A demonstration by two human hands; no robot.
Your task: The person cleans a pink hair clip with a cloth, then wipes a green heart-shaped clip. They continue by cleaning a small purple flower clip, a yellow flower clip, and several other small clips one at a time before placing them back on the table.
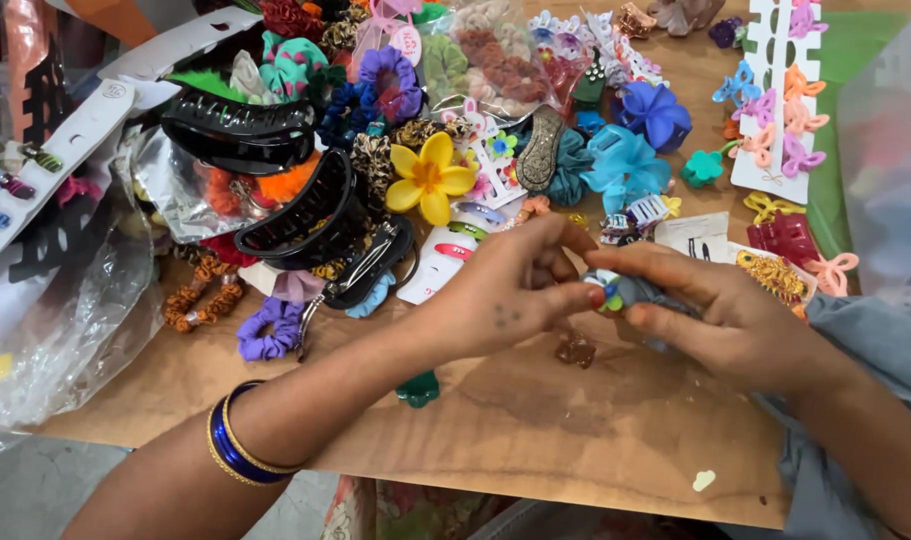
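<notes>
Wooden counter point(536, 420) lies heaped with hair accessories. Both hands meet over its bare front part: the left hand point(511, 290) and the right hand point(721, 315) pinch a small grey-blue fabric hair clip with coloured beads point(621, 292) between their fingertips, seemingly adjusting it; steady, fine finger work seems called for. Just below the hands sit a small brown claw clip point(576, 350) and a green one point(419, 388). Beyond the left hand lie a yellow plastic flower clip point(431, 178) and large black claw clips point(301, 215), crowding the space.
</notes>
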